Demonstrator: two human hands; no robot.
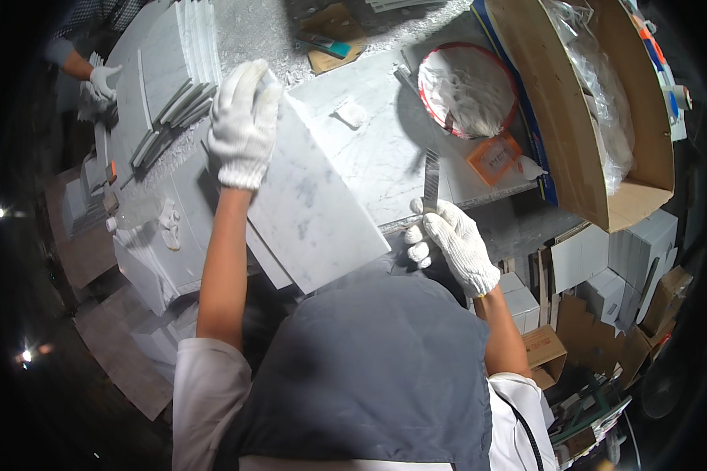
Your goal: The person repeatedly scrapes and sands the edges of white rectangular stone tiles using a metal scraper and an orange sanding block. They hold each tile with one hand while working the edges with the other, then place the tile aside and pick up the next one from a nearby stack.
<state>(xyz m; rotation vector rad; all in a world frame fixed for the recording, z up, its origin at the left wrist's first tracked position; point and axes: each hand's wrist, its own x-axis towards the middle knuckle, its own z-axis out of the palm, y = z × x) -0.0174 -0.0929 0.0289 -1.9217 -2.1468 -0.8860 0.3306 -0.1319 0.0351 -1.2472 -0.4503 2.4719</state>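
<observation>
A white marble tile [316, 210] with grey veins lies slantwise in front of me, overhanging the near edge of the work surface. My left hand [246, 125], in a white knit glove, is closed on its far left edge, fingertips out of sight beyond the edge. Another slab [269, 255] shows under the tile's left side. In my gloved right hand [450, 239], right of the tile, a narrow flat metal strip [431, 179] with slanting ridges, like a file, points up and away. Its lower end is hidden in my fingers, which are apart from the tile.
A red-rimmed round container [469, 90] of white material stands on a marble slab [393, 169], beside an orange packet [494, 158]. A long cardboard box [640, 180] bounds the right. Stacked tiles [165, 67] stand at left, near another person's gloved hand [104, 81]. A teal-handled tool [326, 45] lies farther back.
</observation>
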